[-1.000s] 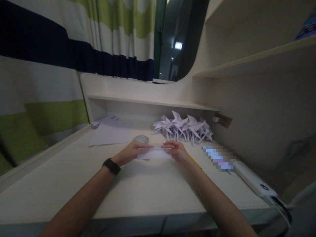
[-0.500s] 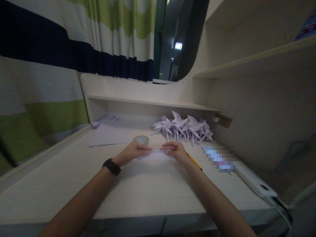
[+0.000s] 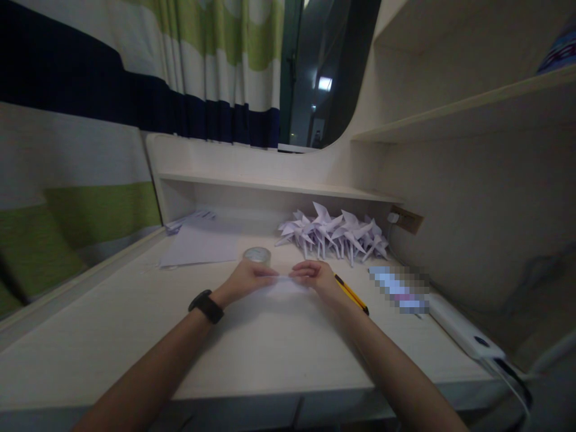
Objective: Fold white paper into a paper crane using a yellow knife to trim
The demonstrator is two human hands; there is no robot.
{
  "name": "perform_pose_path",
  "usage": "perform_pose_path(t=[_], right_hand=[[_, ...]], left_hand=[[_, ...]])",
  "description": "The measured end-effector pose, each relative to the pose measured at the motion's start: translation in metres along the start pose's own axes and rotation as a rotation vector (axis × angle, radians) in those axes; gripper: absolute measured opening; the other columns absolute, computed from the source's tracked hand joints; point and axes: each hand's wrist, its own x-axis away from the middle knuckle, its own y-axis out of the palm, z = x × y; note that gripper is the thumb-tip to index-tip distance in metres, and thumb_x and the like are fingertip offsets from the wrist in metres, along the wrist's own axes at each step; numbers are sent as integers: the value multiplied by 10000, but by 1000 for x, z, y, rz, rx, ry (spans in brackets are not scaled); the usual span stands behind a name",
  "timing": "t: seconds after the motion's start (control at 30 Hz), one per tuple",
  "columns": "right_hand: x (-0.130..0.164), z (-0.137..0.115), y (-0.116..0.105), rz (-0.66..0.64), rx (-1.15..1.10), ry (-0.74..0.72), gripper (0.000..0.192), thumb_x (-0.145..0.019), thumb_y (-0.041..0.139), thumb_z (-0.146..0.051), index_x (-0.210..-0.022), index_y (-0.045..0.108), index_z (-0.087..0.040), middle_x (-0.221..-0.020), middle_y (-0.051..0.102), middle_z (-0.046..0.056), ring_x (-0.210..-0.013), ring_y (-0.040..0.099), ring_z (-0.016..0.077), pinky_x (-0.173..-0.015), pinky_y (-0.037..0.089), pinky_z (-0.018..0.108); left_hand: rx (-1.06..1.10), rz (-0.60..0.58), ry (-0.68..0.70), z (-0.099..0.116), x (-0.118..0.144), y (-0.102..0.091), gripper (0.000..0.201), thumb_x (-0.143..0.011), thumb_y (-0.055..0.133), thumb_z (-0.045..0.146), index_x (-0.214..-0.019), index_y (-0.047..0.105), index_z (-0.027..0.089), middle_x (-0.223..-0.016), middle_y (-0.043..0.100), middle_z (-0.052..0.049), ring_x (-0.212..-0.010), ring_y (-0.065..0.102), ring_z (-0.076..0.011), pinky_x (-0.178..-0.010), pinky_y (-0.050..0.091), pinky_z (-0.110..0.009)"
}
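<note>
Paper strip [image 3: 283, 284] now lower and flatter than a second ago, pressed down toward the bench [image 3: 270, 348] instead of standing up on its edge. Hands pulled a little closer together too. Left hand [image 3: 245, 279] pinching the left end of the strip, right hand [image 3: 317, 276] pinching the right end, fingers of both shut tight on the paper, with fingertips nearly meeting in the middle. Probably held at both ends like that to keep the paper straight and to push a neat fold into it. Black watch band [image 3: 206, 306] on the left wrist. Yellow pencil [image 3: 351, 294] just to the right of the right fingers, lying flat on the bench, near enough to grab. Round roll of tape [image 3: 257, 255] just beyond the left fingers, also close by. Pile of folded paper shapes [image 3: 335, 237] farther beyond the right fingers, pushed to the back of the bench, likely to keep them out of the way. Flat white sheets [image 3: 200, 243] beyond and to the left of the left fingers, spread out by the striped curtain [image 3: 90, 120]. White power strip [image 3: 463, 333] well off to the right of the right fingers, along the wall. Blurred patch between the power strip and the pencil, too unclear to name.
</note>
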Motion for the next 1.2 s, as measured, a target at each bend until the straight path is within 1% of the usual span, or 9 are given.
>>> perform_pose_path(t=[0.1,0.17,0.37,0.47,0.6,0.7,0.77,0.97,1.2], right_hand=[[-1,4,0,18,-31,-1,366,-519,853,-229,-850,709,-169,-812,753,71,-674,686,177,-631,513,280],[-1,4,0,25,-46,-3,379,-511,859,-229,-855,709,-173,-820,753,71,-681,688,178,-641,519,283],[1,-1,7,33,-57,15,373,-493,857,-206,-833,708,-168,-805,752,74,-626,678,178,-590,516,280],[3,-1,14,51,-97,43,413,-462,860,-188,-845,706,-180,-849,752,74,-666,687,192,-589,516,279],[4,2,22,107,-122,57,412,-448,865,-203,-827,706,-187,-840,752,72,-682,689,201,-589,511,278],[3,2,21,164,-123,42,385,-466,857,-215,-820,710,-180,-831,752,71,-670,685,193,-600,509,278],[3,3,19,180,-127,39,377,-477,849,-205,-827,710,-182,-829,753,68,-662,683,189,-599,503,276],[2,1,15,164,-184,34,344,-482,832,-164,-804,712,-183,-796,752,59,-639,676,183,-584,490,269],[1,0,13,132,-216,30,362,-473,832,-145,-809,705,-190,-755,740,38,-630,666,180,-607,491,285]], left_hand=[[24,28,-10,1,0,1,220,-736,699,311,-890,776,174,-788,757,-66,-668,652,-181,-604,473,-259],[53,44,-17,3,1,1,217,-736,702,311,-884,778,172,-811,757,-73,-698,658,-192,-623,480,-265],[73,-28,48,1,2,5,251,-766,685,343,-949,766,191,-878,757,-70,-766,667,-207,-699,492,-286],[44,1,54,-1,1,9,239,-784,670,332,-948,767,188,-896,755,-78,-791,667,-210,-725,490,-287],[43,30,71,0,1,12,239,-789,670,321,-965,763,190,-903,755,-75,-793,666,-207,-755,490,-295],[44,54,83,3,2,12,228,-797,663,310,-961,762,186,-923,753,-72,-819,666,-209,-785,487,-302],[70,51,66,5,2,12,232,-794,667,313,-958,762,179,-926,753,-76,-811,667,-211,-770,495,-303],[238,13,-36,2,3,12,300,-768,696,345,-1010,745,175,-924,751,-79,-743,661,-198,-679,514,-294],[278,-6,-15,4,3,9,275,-749,717,367,-957,760,193,-875,751,-72,-753,655,-195,-697,512,-296]])
